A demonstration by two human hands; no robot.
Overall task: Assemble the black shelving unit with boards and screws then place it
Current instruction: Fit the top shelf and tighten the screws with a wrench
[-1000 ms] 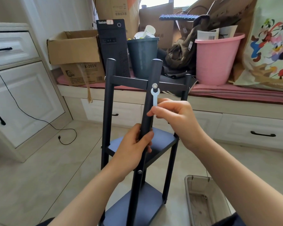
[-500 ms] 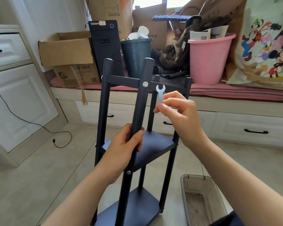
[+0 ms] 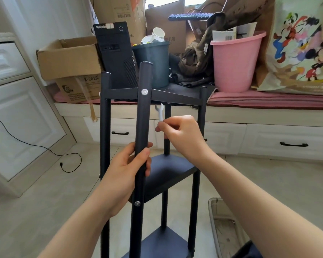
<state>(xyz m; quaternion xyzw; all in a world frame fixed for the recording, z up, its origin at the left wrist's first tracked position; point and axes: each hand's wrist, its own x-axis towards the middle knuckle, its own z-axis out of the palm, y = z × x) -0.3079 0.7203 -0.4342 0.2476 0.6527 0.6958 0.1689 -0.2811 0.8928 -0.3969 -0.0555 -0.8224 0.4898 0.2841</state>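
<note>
While the near post of the black metal shelving unit (image 3: 144, 116) is gripped by the left hand (image 3: 127, 170), a small white flat spanner (image 3: 160, 113) is pinched in the right hand (image 3: 179, 135); a far-post screw, apparently beneath the top board's far edge, needs tightening next.

Bare forearms, no sleeves; hands (image 3: 127, 164) ungloved; dark garment (image 3: 250, 250) at bottom edge.

We see the shelving unit (image 3: 143, 116) in matt black, its posts smooth and faintly sheened, its boards (image 3: 168, 172) dull and finely textured. The screw head (image 3: 144, 92) shines like bright metal. The little spanner (image 3: 160, 113) looks pale and glossy. The bucket (image 3: 235, 62) is smooth pink plastic, the box (image 3: 69, 58) rough brown cardboard, the floor (image 3: 35, 192) glossy tile.
</note>
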